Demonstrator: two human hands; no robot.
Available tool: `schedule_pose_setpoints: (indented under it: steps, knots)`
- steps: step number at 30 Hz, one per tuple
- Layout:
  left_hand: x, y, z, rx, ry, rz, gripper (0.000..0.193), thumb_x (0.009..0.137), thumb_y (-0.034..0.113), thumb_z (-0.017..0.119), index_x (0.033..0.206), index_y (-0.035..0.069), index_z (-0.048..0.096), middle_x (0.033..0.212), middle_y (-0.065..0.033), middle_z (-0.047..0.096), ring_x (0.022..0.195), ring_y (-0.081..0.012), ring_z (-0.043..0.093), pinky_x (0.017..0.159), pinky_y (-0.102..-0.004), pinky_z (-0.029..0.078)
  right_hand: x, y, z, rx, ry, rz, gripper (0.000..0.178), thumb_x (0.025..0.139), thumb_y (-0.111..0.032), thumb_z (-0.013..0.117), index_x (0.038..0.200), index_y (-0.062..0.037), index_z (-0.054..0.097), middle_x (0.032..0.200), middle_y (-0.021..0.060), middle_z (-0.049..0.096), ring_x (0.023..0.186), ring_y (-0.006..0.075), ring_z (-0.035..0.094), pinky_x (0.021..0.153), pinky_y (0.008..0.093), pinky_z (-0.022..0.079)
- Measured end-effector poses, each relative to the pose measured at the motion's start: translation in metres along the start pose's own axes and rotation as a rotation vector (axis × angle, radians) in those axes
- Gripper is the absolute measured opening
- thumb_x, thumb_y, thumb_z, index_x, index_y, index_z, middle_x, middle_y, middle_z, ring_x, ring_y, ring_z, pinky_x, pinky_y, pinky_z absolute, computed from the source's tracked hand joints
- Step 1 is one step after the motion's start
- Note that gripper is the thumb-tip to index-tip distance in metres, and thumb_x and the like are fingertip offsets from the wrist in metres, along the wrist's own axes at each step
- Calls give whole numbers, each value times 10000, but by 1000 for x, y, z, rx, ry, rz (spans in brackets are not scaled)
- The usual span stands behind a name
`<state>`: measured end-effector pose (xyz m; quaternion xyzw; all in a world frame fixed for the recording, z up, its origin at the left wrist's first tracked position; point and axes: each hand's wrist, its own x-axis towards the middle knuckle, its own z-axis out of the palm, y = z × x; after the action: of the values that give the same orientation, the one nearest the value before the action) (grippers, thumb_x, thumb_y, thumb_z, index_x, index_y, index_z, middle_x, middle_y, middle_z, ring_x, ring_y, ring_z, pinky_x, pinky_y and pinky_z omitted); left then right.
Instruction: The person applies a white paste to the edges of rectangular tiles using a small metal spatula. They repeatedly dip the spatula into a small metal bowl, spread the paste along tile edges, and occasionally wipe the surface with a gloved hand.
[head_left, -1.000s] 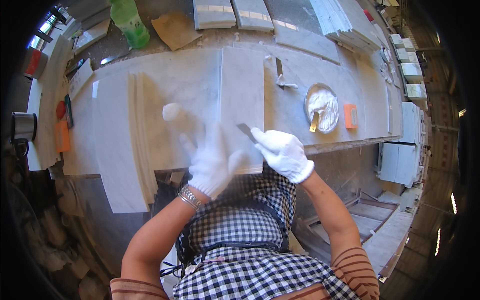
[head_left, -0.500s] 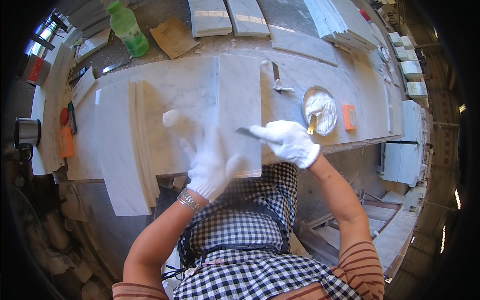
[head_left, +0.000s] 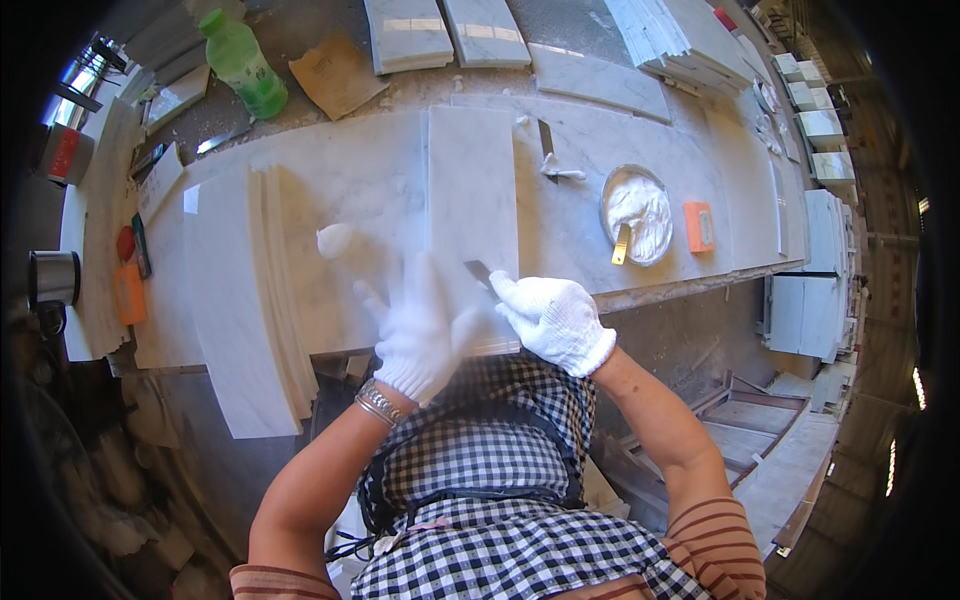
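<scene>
Marble slab (head_left: 473,185) lies partly under spread left hand (head_left: 418,338); right hand (head_left: 553,320) grips scraper (head_left: 479,272); lettered green bottle (head_left: 245,72) beyond.

Marble worktop (head_left: 375,160) beneath middle slab (head_left: 472,180), slab stack (head_left: 235,290), bowl (head_left: 606,206) and orange block (head_left: 699,227).

I've got a slab (head_left: 473,180) mid-view on the bench (head_left: 350,175); left hand (head_left: 420,335) at its near left side, right hand (head_left: 556,322) at its near right corner, scraper (head_left: 479,273) over it. Right of slab, in order: blade (head_left: 546,145), bowl (head_left: 604,212) with paste (head_left: 648,208) and spatula (head_left: 621,244) in it, box (head_left: 699,227). Left: slab stack (head_left: 235,290), jutting past the bench's front edge. Bottle (head_left: 245,70) behind that, sheet (head_left: 338,78) right of the bottle.
</scene>
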<state>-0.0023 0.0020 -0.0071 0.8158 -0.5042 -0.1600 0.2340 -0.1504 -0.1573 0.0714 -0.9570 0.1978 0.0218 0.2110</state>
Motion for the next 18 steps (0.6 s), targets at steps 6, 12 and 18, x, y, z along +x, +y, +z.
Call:
schedule_pose_setpoints:
  steps: [6, 12, 18]
  knots:
    - [0, 0, -4, -28, -44, -29, 955, 944, 509, 676, 1576, -84, 276, 1545, -328, 425, 1557, -473, 244, 1225, -732, -55, 2, -8, 1, -21, 0, 17, 388, 958, -186, 682, 1321, -49, 668, 795, 133, 691, 707, 320, 691, 644, 433, 550]
    - [3, 1, -7, -55, -25, -22, 947, 939, 499, 683, 1566, -87, 282, 1532, -328, 440, 1542, -481, 268, 1225, -736, -37, 10, -22, -1, -2, -39, 8, 368, 958, -159, 672, 1318, -86, 694, 866, 130, 724, 763, 310, 712, 688, 413, 570]
    - [0, -1, -2, -48, -25, -30, 919, 951, 495, 667, 1570, -71, 291, 1548, -310, 438, 1530, -487, 287, 1226, -727, -43, -14, 16, 5, 196, 127, 37, 414, 946, -102, 728, 1352, -36, 687, 1054, 158, 773, 877, 310, 742, 784, 370, 584]
